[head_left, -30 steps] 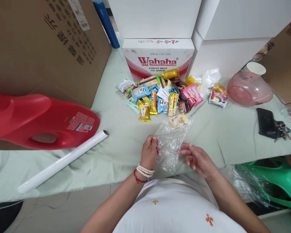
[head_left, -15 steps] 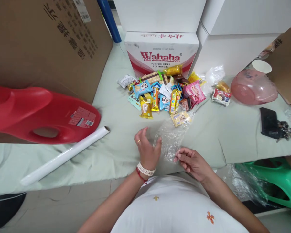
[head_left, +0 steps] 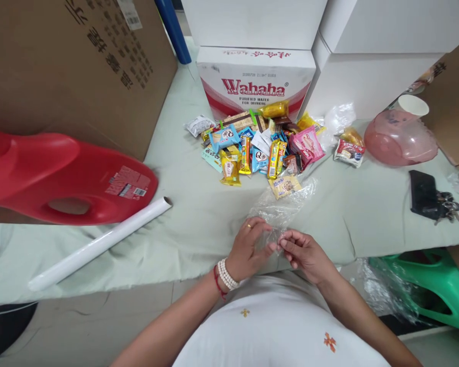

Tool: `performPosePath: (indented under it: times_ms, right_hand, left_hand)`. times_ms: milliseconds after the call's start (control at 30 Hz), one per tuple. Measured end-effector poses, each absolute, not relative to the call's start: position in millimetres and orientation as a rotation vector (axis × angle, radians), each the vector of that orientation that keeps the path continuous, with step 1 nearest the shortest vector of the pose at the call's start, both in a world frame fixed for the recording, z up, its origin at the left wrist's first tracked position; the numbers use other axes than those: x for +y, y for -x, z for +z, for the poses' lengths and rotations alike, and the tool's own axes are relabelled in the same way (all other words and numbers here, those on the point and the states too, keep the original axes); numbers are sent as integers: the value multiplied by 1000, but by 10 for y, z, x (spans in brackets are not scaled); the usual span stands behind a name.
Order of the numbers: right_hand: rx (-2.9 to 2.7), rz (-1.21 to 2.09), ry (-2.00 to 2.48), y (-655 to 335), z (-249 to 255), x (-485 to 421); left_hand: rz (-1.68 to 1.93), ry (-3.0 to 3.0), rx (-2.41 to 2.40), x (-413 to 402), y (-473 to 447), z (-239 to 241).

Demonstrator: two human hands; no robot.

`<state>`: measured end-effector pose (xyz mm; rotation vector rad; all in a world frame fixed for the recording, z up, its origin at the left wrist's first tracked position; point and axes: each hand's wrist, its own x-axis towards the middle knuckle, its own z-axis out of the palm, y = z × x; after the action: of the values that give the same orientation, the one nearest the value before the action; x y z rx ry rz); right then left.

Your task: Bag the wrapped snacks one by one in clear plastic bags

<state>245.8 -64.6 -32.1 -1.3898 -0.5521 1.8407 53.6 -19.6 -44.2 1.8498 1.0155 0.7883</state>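
A crumpled clear plastic bag (head_left: 283,206) lies on the pale green tablecloth (head_left: 199,214) just in front of me. My left hand (head_left: 249,248), with a bead bracelet and a ring, pinches the bag's near edge. My right hand (head_left: 304,252) pinches the same edge from the right, fingertips almost touching the left ones. Behind the bag lies a pile of snack packets (head_left: 258,148); a pale yellow packet (head_left: 285,185) is nearest the bag.
A red plastic jug (head_left: 61,178) and a white paper roll (head_left: 99,244) lie at left before a big cardboard box (head_left: 76,66). A Wahaha carton (head_left: 252,81) stands behind the snacks. At right are a pink lid (head_left: 400,142), a black wallet with keys (head_left: 424,193) and a green object (head_left: 436,285).
My left hand let go of the bag's left side, lifted, then came back to its near edge. My right hand closed in, so both now pinch the bag's edge together.
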Motion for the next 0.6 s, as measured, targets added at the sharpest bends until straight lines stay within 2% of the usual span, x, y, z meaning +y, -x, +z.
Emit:
performPosePath:
  times_ms: [167, 400, 600]
  right_hand:
    - [-670, 1782, 1422, -2405, -288, -637]
    - [-825, 1661, 1562, -2711, -344, -755]
    - [-1169, 1618, 1546, -3033, -255, -734]
  left_hand:
    - [844, -1625, 1105, -191, -701, -442]
    - [1050, -533, 1174, -47, -378, -422]
    - [1103, -434, 1153, -114, -225, -352]
